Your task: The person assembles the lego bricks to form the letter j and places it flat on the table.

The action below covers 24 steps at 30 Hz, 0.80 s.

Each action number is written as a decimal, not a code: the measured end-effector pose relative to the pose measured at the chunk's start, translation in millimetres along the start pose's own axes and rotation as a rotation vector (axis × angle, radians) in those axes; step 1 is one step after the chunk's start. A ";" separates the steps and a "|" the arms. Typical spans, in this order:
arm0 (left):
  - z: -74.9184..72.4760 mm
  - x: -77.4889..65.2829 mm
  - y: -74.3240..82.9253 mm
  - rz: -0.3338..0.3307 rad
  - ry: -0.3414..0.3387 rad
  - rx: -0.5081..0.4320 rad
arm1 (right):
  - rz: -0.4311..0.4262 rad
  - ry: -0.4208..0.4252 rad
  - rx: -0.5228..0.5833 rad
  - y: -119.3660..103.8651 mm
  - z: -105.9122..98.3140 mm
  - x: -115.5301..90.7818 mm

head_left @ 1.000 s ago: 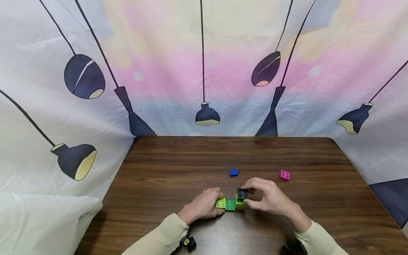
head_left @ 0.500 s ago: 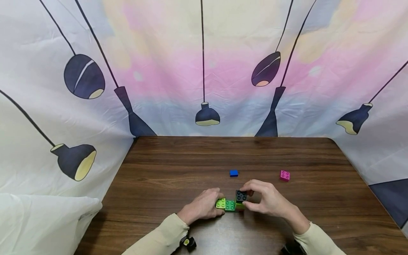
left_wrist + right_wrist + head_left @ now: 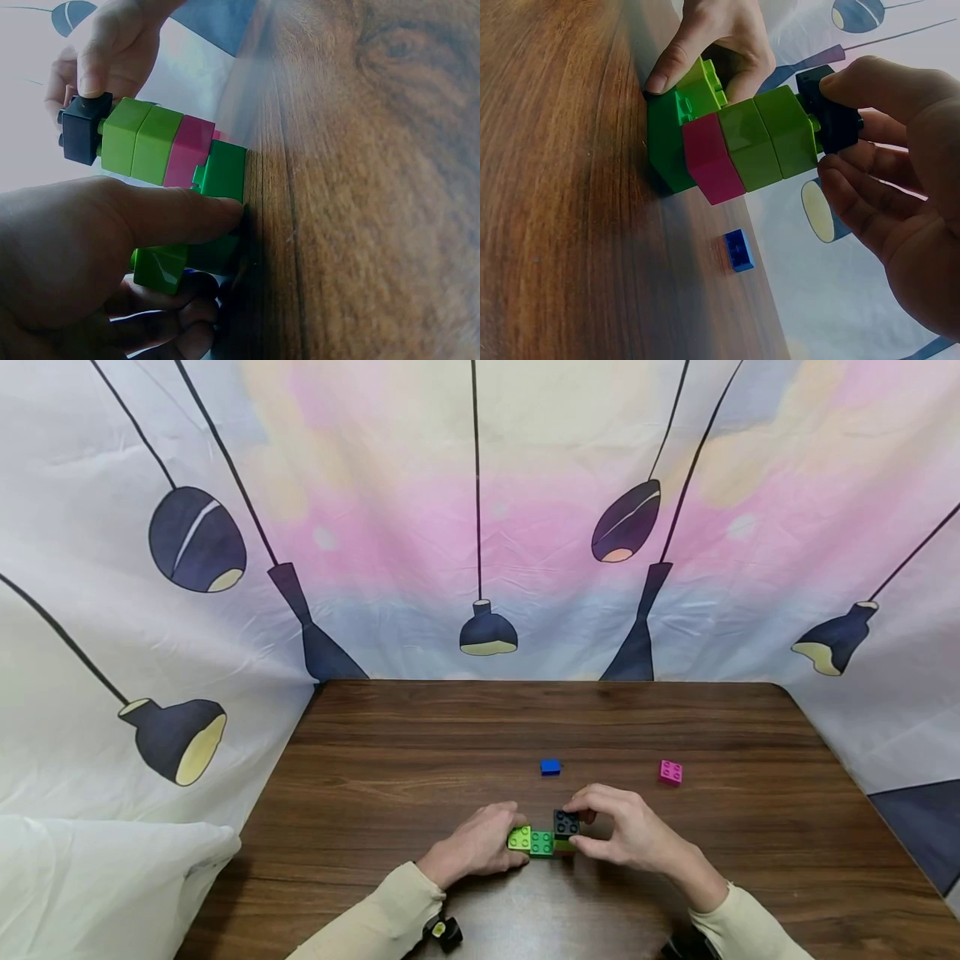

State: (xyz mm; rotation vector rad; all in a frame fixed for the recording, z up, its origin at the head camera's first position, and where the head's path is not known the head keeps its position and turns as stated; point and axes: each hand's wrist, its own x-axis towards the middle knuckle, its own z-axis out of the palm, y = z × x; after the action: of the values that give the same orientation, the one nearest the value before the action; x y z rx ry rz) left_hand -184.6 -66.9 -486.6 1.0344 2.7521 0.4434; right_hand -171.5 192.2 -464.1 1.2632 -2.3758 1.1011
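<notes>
A black toy brick is pinched by my right hand between thumb and fingers. It sits at the top of a column, with studs showing in a small gap below it. Under it come two lime green bricks, then a pink brick, standing on one end of a green base brick. Another lime brick stands on the base's left part. My left hand grips that left end, thumb on the near side of the base, fingers on the far side.
On the brown wooden table, a blue brick lies behind the built bricks. A magenta brick lies further right, studs up. A printed cloth hangs along the table's back and sides.
My right hand has brought the black brick slightly left and toward me, over the top of the lime column. The left hand keeps its grip in place.
</notes>
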 end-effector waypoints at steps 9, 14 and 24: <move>-0.7 -0.6 0.4 0.012 0.013 0.006 | 0.010 -0.004 -0.003 0.5 1.0 -1.0; -0.9 -0.7 0.6 0.012 0.011 0.006 | 0.024 -0.008 -0.011 0.0 0.8 -0.5; -0.4 -0.7 0.6 0.020 0.021 0.019 | 0.042 -0.007 0.004 -0.6 0.1 -1.1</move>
State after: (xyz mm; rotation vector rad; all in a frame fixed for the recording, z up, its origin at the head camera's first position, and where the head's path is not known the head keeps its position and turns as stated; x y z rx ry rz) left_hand -183.8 -67.0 -485.9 1.0689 2.7718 0.4347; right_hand -170.4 192.6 -464.5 1.2266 -2.4169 1.1154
